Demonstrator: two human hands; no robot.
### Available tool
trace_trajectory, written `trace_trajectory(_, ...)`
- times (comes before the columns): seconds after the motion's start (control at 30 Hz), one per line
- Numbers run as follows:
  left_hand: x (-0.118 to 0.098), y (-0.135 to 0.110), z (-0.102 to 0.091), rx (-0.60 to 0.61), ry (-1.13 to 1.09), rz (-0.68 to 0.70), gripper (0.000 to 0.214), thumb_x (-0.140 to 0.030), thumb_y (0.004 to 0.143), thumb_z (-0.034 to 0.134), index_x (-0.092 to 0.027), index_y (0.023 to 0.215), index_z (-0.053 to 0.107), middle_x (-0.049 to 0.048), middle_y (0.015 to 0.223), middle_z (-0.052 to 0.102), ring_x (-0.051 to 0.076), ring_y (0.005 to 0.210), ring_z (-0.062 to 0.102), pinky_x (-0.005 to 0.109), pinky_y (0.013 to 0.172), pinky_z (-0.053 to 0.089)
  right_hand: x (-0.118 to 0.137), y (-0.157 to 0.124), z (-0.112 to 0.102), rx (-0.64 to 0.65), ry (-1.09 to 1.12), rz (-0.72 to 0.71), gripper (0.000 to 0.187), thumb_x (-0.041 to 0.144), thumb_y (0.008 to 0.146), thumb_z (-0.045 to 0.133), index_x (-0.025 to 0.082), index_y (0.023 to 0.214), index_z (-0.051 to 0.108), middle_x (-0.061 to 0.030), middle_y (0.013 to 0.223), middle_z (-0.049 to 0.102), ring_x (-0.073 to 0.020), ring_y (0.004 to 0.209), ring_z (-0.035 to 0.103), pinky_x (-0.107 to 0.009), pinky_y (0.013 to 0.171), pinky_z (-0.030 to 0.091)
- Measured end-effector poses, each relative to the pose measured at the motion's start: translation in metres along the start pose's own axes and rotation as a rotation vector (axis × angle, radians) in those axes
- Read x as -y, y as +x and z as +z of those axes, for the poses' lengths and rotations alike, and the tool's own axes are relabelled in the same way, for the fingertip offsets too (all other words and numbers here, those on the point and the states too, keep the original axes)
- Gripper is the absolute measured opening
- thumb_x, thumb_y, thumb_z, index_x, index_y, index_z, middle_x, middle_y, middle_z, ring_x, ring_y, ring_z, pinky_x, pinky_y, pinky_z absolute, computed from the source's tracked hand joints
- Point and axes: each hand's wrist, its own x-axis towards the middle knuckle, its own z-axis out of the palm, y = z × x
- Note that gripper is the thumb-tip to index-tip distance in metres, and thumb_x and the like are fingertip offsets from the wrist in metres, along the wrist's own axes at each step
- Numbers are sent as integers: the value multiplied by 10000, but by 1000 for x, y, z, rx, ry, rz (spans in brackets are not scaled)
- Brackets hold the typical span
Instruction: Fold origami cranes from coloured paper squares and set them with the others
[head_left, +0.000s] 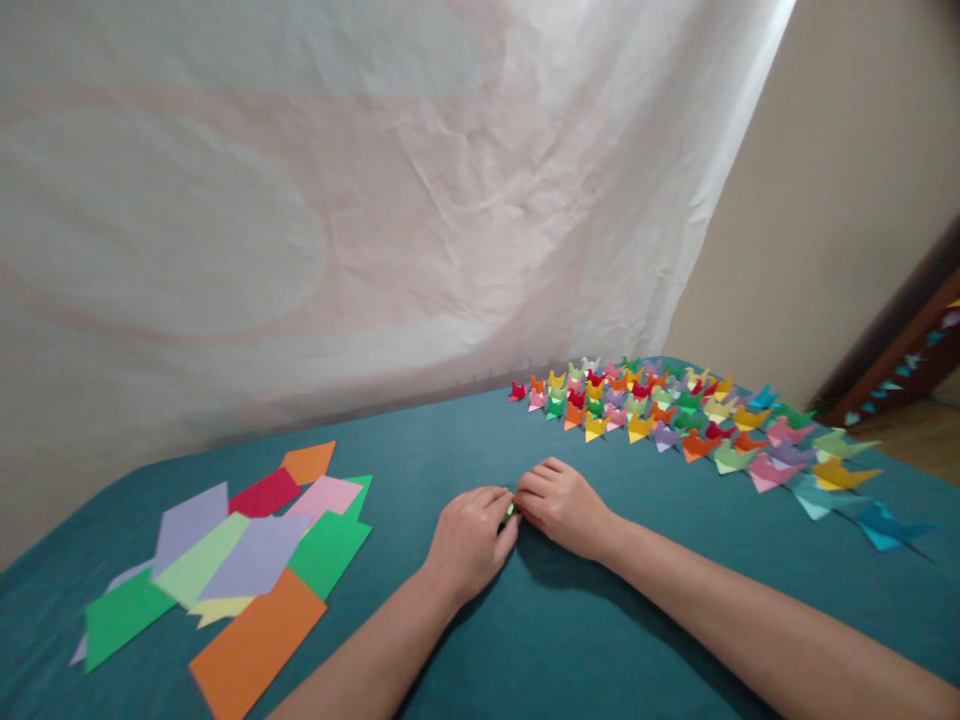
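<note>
Head view: small green paper (509,513) sat near 6 o'clock on the worktop (420,440), mostly hidden; left hand (471,538) and right hand (564,508) had fingers closed on it. Reckoned it wanted edges squared, then firm creasing.

A small green paper (509,514) shows, mostly hidden, between fingers (534,484).

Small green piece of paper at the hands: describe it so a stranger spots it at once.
On the teal cloth-covered table, find the left hand and right hand meeting near the middle. Between them shows a small green piece of paper, mostly hidden. Unlike the flat coloured paper sheets at left and colourful folded paper birds at right, it alone is held.
</note>
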Motion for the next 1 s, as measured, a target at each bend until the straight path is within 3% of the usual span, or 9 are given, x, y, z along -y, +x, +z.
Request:
trace_trajectory(0.27,1,0,-1,-48,61,18,179,-219,878,467,-186,909,641,41,882,696,188,781,648,322,740,497,3,1,-2,-3,-51,-6,171,193,881,519,170,740,614,-22,730,580,-155,695,454,-322,684,293)
trace_trajectory(0.63,0,2,-1,17,53,4,161,-203,867,467,-185,840,625,31,823,686,176,743,641,283,703,485,3,0,-1,38,-52,2,192,203,888,509,171,728,610,-24,737,588,-156,697,454,-326,678,288)
trace_trajectory(0.8,-1,1,-4,49,46,4,164,-200,867,463,-194,892,625,36,867,685,179,774,642,281,708,488,4,-3,-2,56,63,93,120,153,855,537,180,805,643,-22,803,615,-148,746,498,-304,706,315)
trace_trajectory(1.0,1,-1,-3,54,42,43,155,-196,857,481,-199,915,625,35,899,680,175,806,636,280,731,488,1,-9,-7,69,170,225,219,89,826,517,198,952,659,-39,883,631,-155,815,528,-285,736,359)
